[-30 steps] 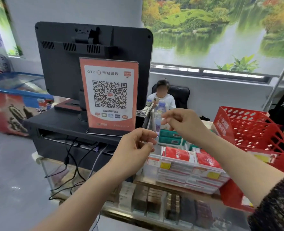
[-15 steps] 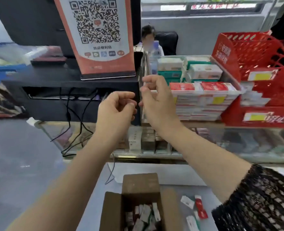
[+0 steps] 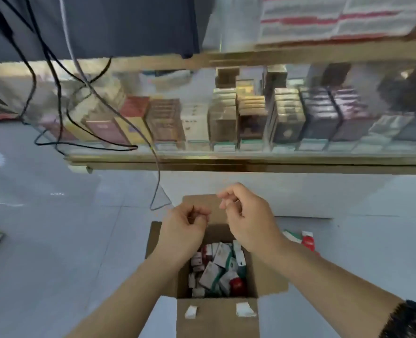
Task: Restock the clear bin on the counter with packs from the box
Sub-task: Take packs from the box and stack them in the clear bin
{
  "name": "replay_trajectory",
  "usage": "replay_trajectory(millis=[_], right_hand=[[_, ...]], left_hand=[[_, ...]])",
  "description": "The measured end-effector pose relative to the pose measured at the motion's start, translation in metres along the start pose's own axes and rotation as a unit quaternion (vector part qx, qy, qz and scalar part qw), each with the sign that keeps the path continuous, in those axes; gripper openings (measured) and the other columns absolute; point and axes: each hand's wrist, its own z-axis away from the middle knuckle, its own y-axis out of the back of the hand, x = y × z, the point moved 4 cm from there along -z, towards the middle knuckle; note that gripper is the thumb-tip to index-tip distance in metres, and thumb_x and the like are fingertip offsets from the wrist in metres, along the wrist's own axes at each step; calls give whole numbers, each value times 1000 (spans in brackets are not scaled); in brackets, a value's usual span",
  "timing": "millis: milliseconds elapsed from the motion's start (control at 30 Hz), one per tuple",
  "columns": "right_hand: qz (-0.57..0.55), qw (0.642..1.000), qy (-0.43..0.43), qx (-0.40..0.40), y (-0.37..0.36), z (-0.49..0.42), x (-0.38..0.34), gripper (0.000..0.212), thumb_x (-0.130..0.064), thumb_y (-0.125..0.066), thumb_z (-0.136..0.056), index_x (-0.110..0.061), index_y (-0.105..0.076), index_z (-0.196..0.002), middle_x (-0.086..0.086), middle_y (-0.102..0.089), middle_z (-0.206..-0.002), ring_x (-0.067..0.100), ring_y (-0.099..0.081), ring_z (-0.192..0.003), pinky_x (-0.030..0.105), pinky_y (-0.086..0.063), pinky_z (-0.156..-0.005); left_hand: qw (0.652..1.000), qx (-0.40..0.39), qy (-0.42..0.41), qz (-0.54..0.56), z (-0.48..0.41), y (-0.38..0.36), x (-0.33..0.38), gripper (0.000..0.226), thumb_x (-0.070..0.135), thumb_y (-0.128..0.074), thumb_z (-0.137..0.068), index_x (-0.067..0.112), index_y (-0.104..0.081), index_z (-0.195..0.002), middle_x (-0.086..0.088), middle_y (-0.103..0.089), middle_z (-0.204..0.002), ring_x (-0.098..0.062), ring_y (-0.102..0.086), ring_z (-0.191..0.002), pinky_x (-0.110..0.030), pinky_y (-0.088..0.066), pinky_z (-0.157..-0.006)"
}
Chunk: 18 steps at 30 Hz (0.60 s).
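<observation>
Over at the left grip [image 3: 185,231], curled fingers with nothing visible inside, above the open box [image 3: 218,313] of jumbled packs [image 3: 214,269] near on the floor [image 3: 67,240], then the right grip [image 3: 249,222] just beside, likewise curled and holding nothing visible.

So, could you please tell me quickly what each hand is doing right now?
Left hand: fingers curled, nothing held, above the box.
Right hand: fingers curled, nothing held, also above it.
</observation>
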Motion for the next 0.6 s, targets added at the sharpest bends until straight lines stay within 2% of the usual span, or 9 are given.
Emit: replay_trajectory(millis=[67, 167, 233, 367, 467, 533, 600], right_hand=[[3, 999, -34, -23, -17, 10, 45, 18, -11, -44, -95, -24, -57, -98, -12, -61, -84, 5, -56, -71, 25, -46, -65], [19, 996, -72, -40, -44, 23, 107, 21, -12, -42, -96, -25, -58, -100, -8, -65, -86, 7, -57, -68, 32, -50, -68], [25, 995, -88, -44, -65, 28, 145, 23, -11, -42, -95, -28, -58, -95, -4, -68, -84, 11, -57, -64, 36, -52, -67], [8, 990, -129, -65, -106, 33, 212, 26, -10, -42, -93, -31, -56, -88, -6, -66, -85, 13, -63, -74, 34, -52, -74], [-11, 986, -145, -80, -131, 33, 253, 26, -11, -39, -94, -30, -57, -89, -8, -65, -85, 13, -64, -77, 28, -49, -67], [-15, 985, -149, -85, -144, 32, 275, 27, -10, -38, -94, -30, -56, -88, -8, -64, -85, 14, -63, -77, 26, -46, -63], [-15, 985, -147, -92, -154, 28, 292, 27, -9, -38, -94, -29, -57, -90, -9, -64, -84, 13, -63, -79, 26, -46, -64]], left_hand=[[1000, -9, 16, -25, -8, -27, -42, 23, 5, -53, -89, 22, -65, -80, 1, -64, -70, -11, -56, -60, -24, -43, -59], [997, -29, 33, -60, -22, -69, -102, 21, 7, -53, -89, 21, -67, -81, 6, -65, -73, -11, -58, -68, -19, -44, -62], [993, -42, 42, -97, -35, -94, -144, 24, 7, -53, -88, 26, -64, -80, 10, -65, -74, -8, -59, -69, -12, -42, -57], [976, -106, 60, -181, -61, -147, -228, 28, 9, -51, -87, 30, -55, -69, 10, -58, -69, -10, -52, -64, -19, -38, -53], [943, -196, 89, -256, -78, -186, -287, 27, 10, -51, -88, 26, -50, -66, 7, -54, -72, -13, -49, -71, -25, -39, -61], [905, -277, 109, -304, -88, -212, -324, 17, 8, -52, -86, 22, -59, -80, -1, -62, -93, -19, -57, -88, -26, -45, -72], [867, -348, 137, -329, -97, -235, -357, 25, 7, -55, -85, 15, -62, -108, -6, -60, -113, -24, -58, -105, -31, -50, -85]])
